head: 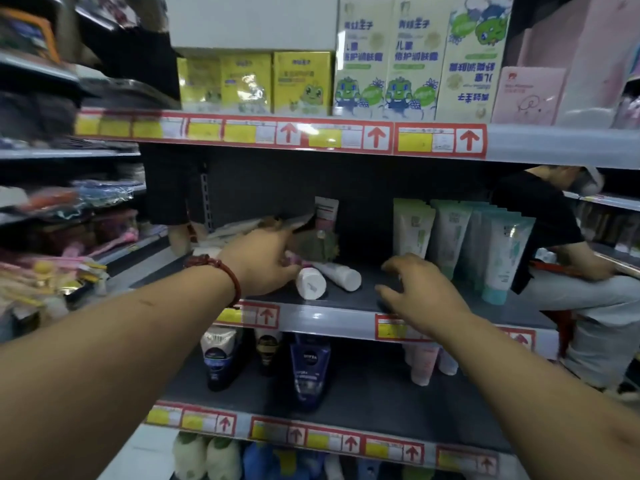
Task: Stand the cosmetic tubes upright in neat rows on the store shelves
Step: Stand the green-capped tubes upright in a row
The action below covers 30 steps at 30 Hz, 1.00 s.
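On the middle shelf (349, 318) two white-capped tubes (325, 277) lie on their sides, caps toward me. My left hand (263, 263), a red bead bracelet on its wrist, reaches into a pile of lying tubes (242, 226) beside them, and its fingers curl around a pink and white tube (294, 259). One pink and white tube (326, 213) stands upright at the back. Hovering over the bare shelf to the right, my right hand (420, 289) has spread, relaxed fingers and holds nothing. Further right, green and teal tubes (464, 237) stand upright in rows.
A person in a black shirt (554, 244) sits at the shelf's right end. Yellow and green boxes (363, 74) fill the shelf above. Dark tubes (308, 368) and pink tubes (424, 365) stand on the shelf below. Packed racks (52, 237) line the left.
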Motion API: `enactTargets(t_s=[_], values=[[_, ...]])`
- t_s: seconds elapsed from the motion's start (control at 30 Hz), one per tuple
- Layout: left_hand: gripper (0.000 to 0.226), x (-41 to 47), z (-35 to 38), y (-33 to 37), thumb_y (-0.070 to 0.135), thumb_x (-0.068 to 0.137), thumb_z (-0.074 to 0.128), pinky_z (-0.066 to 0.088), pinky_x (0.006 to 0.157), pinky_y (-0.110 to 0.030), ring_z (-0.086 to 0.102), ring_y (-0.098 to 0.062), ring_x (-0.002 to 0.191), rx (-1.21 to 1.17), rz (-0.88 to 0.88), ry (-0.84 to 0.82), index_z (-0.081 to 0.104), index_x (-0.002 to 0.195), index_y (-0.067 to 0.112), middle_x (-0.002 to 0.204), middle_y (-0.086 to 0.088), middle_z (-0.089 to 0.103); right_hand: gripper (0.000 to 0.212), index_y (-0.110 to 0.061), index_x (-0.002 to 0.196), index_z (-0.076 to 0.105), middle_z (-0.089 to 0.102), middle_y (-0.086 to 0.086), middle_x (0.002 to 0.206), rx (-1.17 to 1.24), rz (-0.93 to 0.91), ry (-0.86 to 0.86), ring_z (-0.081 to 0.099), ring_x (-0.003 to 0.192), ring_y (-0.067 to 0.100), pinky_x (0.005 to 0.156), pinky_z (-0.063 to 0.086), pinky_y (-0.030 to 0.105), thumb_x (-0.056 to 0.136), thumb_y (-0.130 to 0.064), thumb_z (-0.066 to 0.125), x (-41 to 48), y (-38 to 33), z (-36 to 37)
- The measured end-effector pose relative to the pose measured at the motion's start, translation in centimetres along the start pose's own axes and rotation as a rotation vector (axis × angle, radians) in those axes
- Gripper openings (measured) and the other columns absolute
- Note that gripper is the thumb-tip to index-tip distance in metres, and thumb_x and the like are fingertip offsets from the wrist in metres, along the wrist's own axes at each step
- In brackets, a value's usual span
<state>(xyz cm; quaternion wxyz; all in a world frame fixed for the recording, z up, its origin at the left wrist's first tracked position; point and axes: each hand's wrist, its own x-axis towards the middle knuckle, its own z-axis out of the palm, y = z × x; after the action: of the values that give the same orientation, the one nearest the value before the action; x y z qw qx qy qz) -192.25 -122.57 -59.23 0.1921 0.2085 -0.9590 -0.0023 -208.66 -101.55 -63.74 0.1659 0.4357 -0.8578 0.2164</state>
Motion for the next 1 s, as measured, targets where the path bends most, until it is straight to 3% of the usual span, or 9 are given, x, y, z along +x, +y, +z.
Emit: enactTargets(t_s=[0.2, 0.33, 0.43, 0.7, 0.8, 0.87, 1.0], values=[[0.025, -1.6, -0.3, -4.7, 0.033, 0.095, 0.053, 0.052, 0.089, -0.04, 0.061, -0.027, 0.107, 0.051, -0.071, 0.006, 0.06, 0.115, 0.021, 0.12, -0.006, 0.065, 0.049, -0.018, 0.133, 0.055, 0.057, 0.007, 0.127, 0.042, 0.022, -0.027, 0.057, 0.11, 0.026, 0.088, 0.051, 0.039, 0.09, -0.04, 0.063, 2.2, -3.4, 1.4], [0.033, -2.2, -0.3, -7.7, 0.009, 0.09, 0.058, 0.05, 0.087, -0.038, 0.059, -0.027, 0.107, 0.067, -0.111, -0.021, 0.06, 0.121, 0.017, 0.122, -0.009, 0.062, 0.042, -0.017, 0.124, 0.06, 0.057, 0.01, 0.119, 0.026, 0.035, -0.09, 0.058, 0.104, 0.029, 0.082, 0.05, 0.036, 0.089, -0.039, 0.063, 3.5, -4.7, 2.8], [0.031, -2.7, 0.0, -9.2, 0.012, 0.091, 0.06, 0.046, 0.081, -0.034, 0.059, -0.028, 0.104, 0.073, -0.127, -0.026, 0.059, 0.121, 0.017, 0.121, -0.01, 0.062, 0.039, -0.014, 0.122, 0.06, 0.057, 0.013, 0.117, 0.009, 0.068, -0.125, 0.058, 0.104, 0.031, 0.078, 0.047, 0.033, 0.09, -0.036, 0.062, 4.1, -5.4, 3.6], [0.037, -2.7, 1.1, -11.4, 0.022, 0.092, 0.061, 0.05, 0.096, -0.044, 0.059, -0.03, 0.11, 0.118, -0.226, 0.062, 0.053, 0.128, 0.019, 0.127, -0.009, 0.058, 0.025, -0.005, 0.11, 0.057, 0.063, 0.02, 0.112, 0.027, 0.213, -0.12, 0.061, 0.099, 0.037, 0.075, 0.05, 0.035, 0.091, -0.02, 0.062, 5.5, -6.9, 5.3], [0.048, -2.8, 1.1, -13.7, 0.024, 0.088, 0.065, 0.052, 0.09, -0.049, 0.057, -0.039, 0.112, 0.162, -0.405, 0.14, 0.049, 0.132, 0.009, 0.127, -0.017, 0.056, 0.008, -0.007, 0.092, 0.057, 0.064, 0.019, 0.105, -0.002, 0.269, -0.107, 0.062, 0.095, 0.036, 0.069, 0.045, 0.031, 0.088, -0.012, 0.062, 5.7, -7.0, 5.4], [0.045, -3.2, 0.9, -15.4, 0.019, 0.086, 0.067, 0.054, 0.088, -0.05, 0.059, -0.04, 0.107, 0.103, -0.522, 0.14, 0.052, 0.127, 0.007, 0.121, -0.02, 0.058, 0.011, -0.009, 0.082, 0.053, 0.065, 0.018, 0.1, 0.007, 0.303, -0.073, 0.062, 0.091, 0.035, 0.067, 0.044, 0.032, 0.087, -0.012, 0.062, 5.7, -6.7, 5.3], [0.042, -4.1, 1.2, -16.0, 0.02, 0.086, 0.067, 0.056, 0.085, -0.047, 0.062, -0.034, 0.1, 0.043, -0.464, 0.123, 0.053, 0.124, 0.011, 0.116, -0.016, 0.062, 0.002, -0.006, 0.086, 0.057, 0.064, 0.019, 0.101, 0.0, 0.315, -0.036, 0.061, 0.093, 0.036, 0.067, 0.043, 0.032, 0.085, -0.006, 0.059, 5.2, -5.9, 5.2]])
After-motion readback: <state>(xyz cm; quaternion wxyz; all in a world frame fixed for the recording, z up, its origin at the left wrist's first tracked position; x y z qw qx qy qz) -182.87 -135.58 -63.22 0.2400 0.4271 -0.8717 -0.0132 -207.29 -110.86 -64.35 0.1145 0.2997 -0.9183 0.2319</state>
